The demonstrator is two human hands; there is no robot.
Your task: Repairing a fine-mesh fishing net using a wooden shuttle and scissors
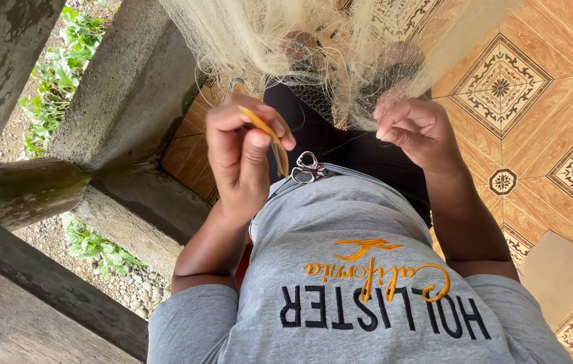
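My left hand (pixel 239 158) is closed on a thin yellow netting needle (pixel 267 135), held upright in front of my chest. My right hand (pixel 413 131) pinches a thin thread and the pale mesh of a fishing net (pixel 286 37) that hangs down from above over my knees. A fine line runs between the two hands. Small metal scissors (pixel 308 168) rest on the lap edge of my grey shirt, just right of the left hand.
Weathered concrete posts and a beam (pixel 118 114) stand to the left, with gravel and green plants (pixel 50 87) beyond. The floor on the right is patterned orange tile (pixel 535 101). A piece of cardboard (pixel 559 269) lies at the lower right.
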